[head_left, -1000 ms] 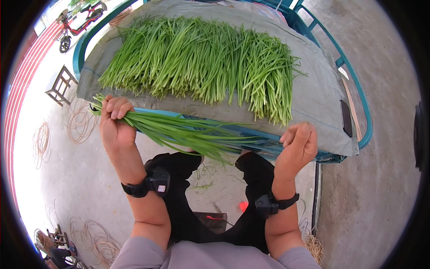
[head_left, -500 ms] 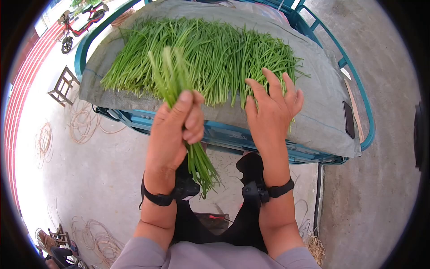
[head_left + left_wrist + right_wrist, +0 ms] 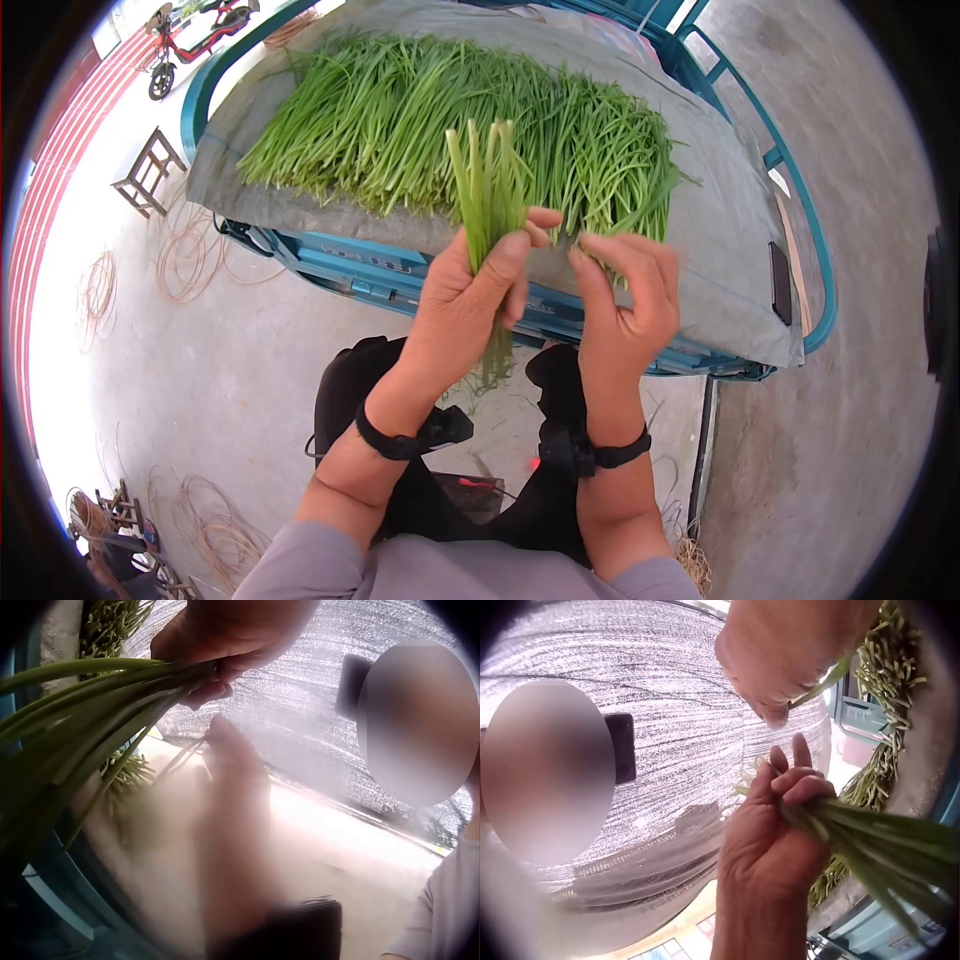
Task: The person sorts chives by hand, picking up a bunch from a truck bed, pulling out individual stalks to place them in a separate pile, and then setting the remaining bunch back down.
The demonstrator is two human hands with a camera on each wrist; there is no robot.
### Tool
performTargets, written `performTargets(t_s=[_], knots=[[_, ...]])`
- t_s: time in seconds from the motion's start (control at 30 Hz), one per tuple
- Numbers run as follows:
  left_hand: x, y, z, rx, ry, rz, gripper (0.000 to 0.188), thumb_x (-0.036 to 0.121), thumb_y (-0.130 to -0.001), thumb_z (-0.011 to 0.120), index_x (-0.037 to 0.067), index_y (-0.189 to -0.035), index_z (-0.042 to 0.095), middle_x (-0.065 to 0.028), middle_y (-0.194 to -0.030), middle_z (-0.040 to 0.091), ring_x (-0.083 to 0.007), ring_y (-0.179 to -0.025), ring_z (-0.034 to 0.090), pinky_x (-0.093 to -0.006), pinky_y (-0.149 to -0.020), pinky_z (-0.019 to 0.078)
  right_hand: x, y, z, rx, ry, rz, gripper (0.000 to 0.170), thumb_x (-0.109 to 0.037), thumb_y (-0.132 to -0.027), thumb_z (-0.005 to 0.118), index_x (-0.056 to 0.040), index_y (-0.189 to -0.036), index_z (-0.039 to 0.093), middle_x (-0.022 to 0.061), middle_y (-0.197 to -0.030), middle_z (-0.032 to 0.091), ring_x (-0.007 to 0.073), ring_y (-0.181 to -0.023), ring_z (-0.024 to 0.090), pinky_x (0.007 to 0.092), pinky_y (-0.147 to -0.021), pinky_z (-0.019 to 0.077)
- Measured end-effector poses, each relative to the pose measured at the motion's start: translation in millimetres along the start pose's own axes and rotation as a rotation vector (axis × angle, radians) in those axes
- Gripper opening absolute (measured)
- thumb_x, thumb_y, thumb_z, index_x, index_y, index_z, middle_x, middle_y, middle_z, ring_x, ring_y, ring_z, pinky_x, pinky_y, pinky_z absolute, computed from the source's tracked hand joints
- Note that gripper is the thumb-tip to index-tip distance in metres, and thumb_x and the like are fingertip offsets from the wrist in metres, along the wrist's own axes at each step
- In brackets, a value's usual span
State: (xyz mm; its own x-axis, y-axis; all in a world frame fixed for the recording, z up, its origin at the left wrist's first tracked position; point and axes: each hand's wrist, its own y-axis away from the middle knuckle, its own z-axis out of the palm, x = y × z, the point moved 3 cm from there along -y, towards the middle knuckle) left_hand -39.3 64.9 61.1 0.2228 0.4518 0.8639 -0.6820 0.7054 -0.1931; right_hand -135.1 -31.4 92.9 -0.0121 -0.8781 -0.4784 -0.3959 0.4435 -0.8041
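In the head view my left hand (image 3: 465, 300) grips a small bunch of garlic chives (image 3: 485, 195), its pale cut ends pointing up and the leaves hanging below the fist. Close on its right, my right hand (image 3: 632, 300) has thumb and forefinger together. The right wrist view shows a single green blade (image 3: 826, 681) pinched in those fingertips. Leaves of the bunch (image 3: 881, 836) trail off to the right there. Behind both hands a broad row of garlic chives (image 3: 400, 110) lies on a grey cloth (image 3: 725, 225), stem ends toward me.
The cloth covers the bed of a blue-green cart with a rail (image 3: 800, 215) around it. A phone (image 3: 779, 278) lies at the cloth's right edge. On the floor to the left are a wooden stool (image 3: 150, 172) and coils of cord (image 3: 190, 260). A red scooter (image 3: 190, 45) stands beyond.
The left hand has come from the far left to the middle, turning the bunch from lying sideways to upright. The right hand's fingers, spread over the row half a second ago, are now pinched beside the bunch.
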Motion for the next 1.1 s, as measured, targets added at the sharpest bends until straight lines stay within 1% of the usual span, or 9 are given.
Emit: performTargets(t_s=[0.07,0.23,0.4,0.63,0.8,0.9,1.0,1.03,1.1], knots=[[-2,0,5,-0.038,0.041,0.027,0.023,0.023,-0.099,0.043,0.004,-0.102,0.056,-0.0087,-0.103,0.061,-0.0044,-0.055,0.045,-0.0185,-0.052,0.0389,-4,7,-2,-0.025,-0.153,0.097,0.017,0.002,-0.071,0.072,-0.0066,-0.084,0.066,0.0066,-0.086,0.062,0.0176,-0.075,0.059,0.0294,-0.065,0.0473],[-17,2,13,-0.176,0.138,-0.062,0.024,0.023,-0.099,0.045,0.004,-0.110,0.053,0.0020,-0.077,0.053,-0.0030,-0.060,0.048,-0.0172,-0.050,0.0404,-3,12,4,-0.020,-0.450,0.091,0.010,0.002,-0.079,0.068,-0.0019,-0.087,0.062,0.0096,-0.088,0.062,0.0141,-0.068,0.061,0.0256,-0.057,0.0483],[-26,2,15,-0.189,0.006,-0.077,0.025,0.025,-0.098,0.047,0.005,-0.111,0.054,0.0023,-0.078,0.054,-0.0029,-0.061,0.049,-0.0167,-0.050,0.0404,-5,11,-3,-0.014,-0.500,0.271,0.004,-0.002,-0.086,0.061,0.0011,-0.088,0.059,0.0089,-0.086,0.062,0.0095,-0.061,0.059,0.0221,-0.054,0.0462],[-39,0,14,-0.323,-0.085,-0.197,0.027,0.026,-0.098,0.048,0.005,-0.113,0.054,0.0018,-0.080,0.055,-0.0024,-0.063,0.049,-0.0166,-0.050,0.0400,6,12,-9,0.036,-0.479,0.393,0.027,-0.024,-0.096,0.050,0.0003,-0.086,0.054,0.0079,-0.079,0.059,0.0092,-0.055,0.051,0.0211,-0.053,0.0415],[-39,2,21,-0.178,0.090,-0.224,0.027,0.027,-0.099,0.045,0.004,-0.101,0.058,-0.0016,-0.071,0.056,-0.0052,-0.055,0.045,-0.0184,-0.049,0.0365,13,10,-7,0.184,-0.764,0.336,0.021,-0.020,-0.097,0.045,-0.0012,-0.091,0.054,0.0104,-0.086,0.059,0.0117,-0.062,0.054,0.0239,-0.058,0.0436],[-34,0,15,-0.118,0.207,-0.246,0.030,0.030,-0.099,0.044,0.004,-0.095,0.059,-0.0025,-0.069,0.056,-0.0056,-0.053,0.044,-0.0181,-0.048,0.0347,11,6,-13,0.026,-0.458,0.344,0.015,-0.009,-0.091,0.048,-0.0013,-0.100,0.056,0.0116,-0.094,0.061,0.0177,-0.086,0.059,0.0314,-0.078,0.0463],[-24,-7,8,-0.074,0.317,-0.207,0.032,0.032,-0.099,0.044,0.003,-0.091,0.057,-0.0032,-0.067,0.056,-0.0063,-0.051,0.042,-0.0177,-0.045,0.0321,18,-1,-7,-0.349,0.052,-0.110,0.029,-0.007,-0.083,0.053,-0.0037,-0.111,0.057,0.0096,-0.105,0.061,0.0260,-0.110,0.051,0.0422,-0.098,0.0344],[-21,-8,3,-0.081,0.351,-0.187,0.033,0.032,-0.099,0.044,0.003,-0.092,0.057,-0.0033,-0.068,0.055,-0.0064,-0.051,0.042,-0.0177,-0.045,0.0320,13,-1,-6,-0.419,0.102,-0.118,0.033,-0.010,-0.079,0.059,-0.0094,-0.112,0.060,0.0047,-0.110,0.060,0.0296,-0.117,0.044,0.0475,-0.105,0.0222],[-16,-10,-5,-0.116,0.445,-0.158,0.034,0.032,-0.099,0.044,0.001,-0.094,0.057,-0.0040,-0.070,0.056,-0.0069,-0.051,0.042,-0.0178,-0.045,0.0322,14,2,-3,-0.431,0.225,-0.204,0.028,-0.013,-0.080,0.060,-0.0117,-0.108,0.062,0.0029,-0.109,0.061,0.0279,-0.115,0.046,0.0479,-0.105,0.0217]])
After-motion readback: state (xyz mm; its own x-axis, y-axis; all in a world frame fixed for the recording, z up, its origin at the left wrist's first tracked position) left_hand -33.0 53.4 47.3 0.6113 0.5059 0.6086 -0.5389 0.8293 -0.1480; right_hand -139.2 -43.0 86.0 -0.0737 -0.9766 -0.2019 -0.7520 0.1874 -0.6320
